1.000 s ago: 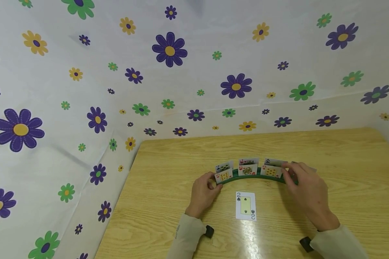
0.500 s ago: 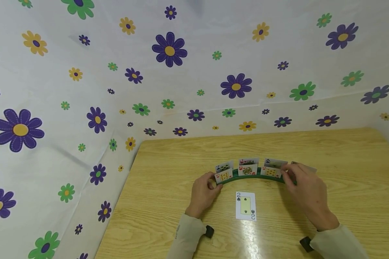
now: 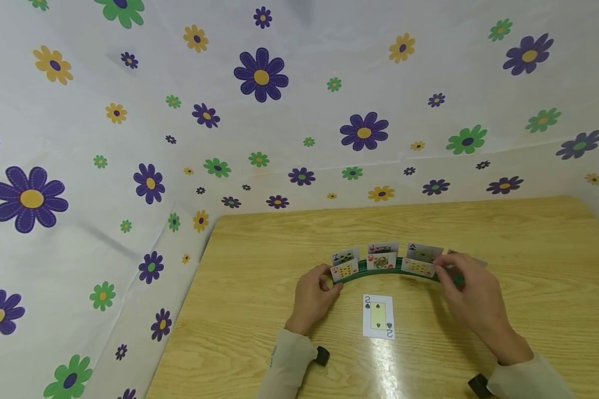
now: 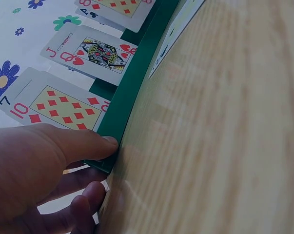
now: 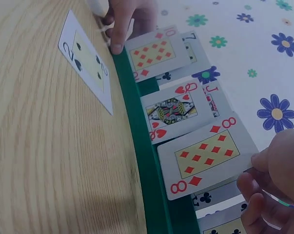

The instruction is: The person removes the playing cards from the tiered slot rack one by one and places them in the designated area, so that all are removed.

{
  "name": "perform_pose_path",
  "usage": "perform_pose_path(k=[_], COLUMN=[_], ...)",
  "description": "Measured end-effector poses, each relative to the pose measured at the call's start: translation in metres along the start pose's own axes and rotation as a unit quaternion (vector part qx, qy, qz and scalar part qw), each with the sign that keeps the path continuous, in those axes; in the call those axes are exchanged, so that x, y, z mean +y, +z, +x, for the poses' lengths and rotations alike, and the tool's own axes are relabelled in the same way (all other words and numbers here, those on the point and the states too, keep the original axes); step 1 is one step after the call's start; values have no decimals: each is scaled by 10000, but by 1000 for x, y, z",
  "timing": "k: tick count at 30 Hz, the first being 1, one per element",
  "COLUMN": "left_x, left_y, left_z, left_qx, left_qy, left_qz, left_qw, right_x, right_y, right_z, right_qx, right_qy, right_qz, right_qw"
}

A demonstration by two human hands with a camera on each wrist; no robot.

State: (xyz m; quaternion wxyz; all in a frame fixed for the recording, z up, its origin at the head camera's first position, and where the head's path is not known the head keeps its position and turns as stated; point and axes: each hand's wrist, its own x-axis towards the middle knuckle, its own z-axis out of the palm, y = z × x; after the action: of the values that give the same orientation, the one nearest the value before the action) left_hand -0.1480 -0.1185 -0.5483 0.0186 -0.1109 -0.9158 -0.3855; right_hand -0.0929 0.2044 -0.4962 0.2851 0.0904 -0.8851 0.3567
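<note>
My left hand (image 3: pixel 310 296) grips the left end of a curved green card holder (image 4: pixel 129 97), thumb on its front edge. Near the holder's other end, my right hand (image 3: pixel 474 291) pinches the eight of diamonds (image 5: pixel 207 156) by its upper corner. That card leans in front of an ace (image 3: pixel 424 252). Further left in the front row stand the queen of hearts (image 4: pixel 103 53) and the ten of diamonds (image 4: pixel 64 105). Behind those two are a jack (image 5: pixel 212 100) and the seven of clubs (image 5: pixel 198 51). My right hand partly hides the holder's right end.
A two of spades (image 3: pixel 378 317) lies face up on the wooden table (image 3: pixel 239 332) in front of the holder. Another card (image 3: pixel 471 257) stands in the back row, mostly behind my right hand. A white flowered sheet (image 3: pixel 299 111) hangs behind and at the left.
My right hand and forearm have shifted slightly down and right, and the eight of diamonds has moved a little, baring more of the ace behind it. The left hand stays put.
</note>
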Motion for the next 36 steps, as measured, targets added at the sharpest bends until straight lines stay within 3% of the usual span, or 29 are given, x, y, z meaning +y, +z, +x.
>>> perform_pose_path(k=[17, 30, 36], left_x=[-2, -5, -4], left_y=[1, 3, 2], left_z=[0, 1, 1], left_qx=[-7, -9, -24], left_qy=[-29, 34, -47], left_qz=[9, 29, 40], left_qw=[10000, 10000, 10000], right_x=[-2, 1, 1], right_y=[8, 20, 24], right_z=[-23, -27, -26], right_qx=[-973, -2286, -2517], right_qy=[1003, 1657, 1701], right_qz=[308, -255, -414], right_qw=[9897, 9590, 9518])
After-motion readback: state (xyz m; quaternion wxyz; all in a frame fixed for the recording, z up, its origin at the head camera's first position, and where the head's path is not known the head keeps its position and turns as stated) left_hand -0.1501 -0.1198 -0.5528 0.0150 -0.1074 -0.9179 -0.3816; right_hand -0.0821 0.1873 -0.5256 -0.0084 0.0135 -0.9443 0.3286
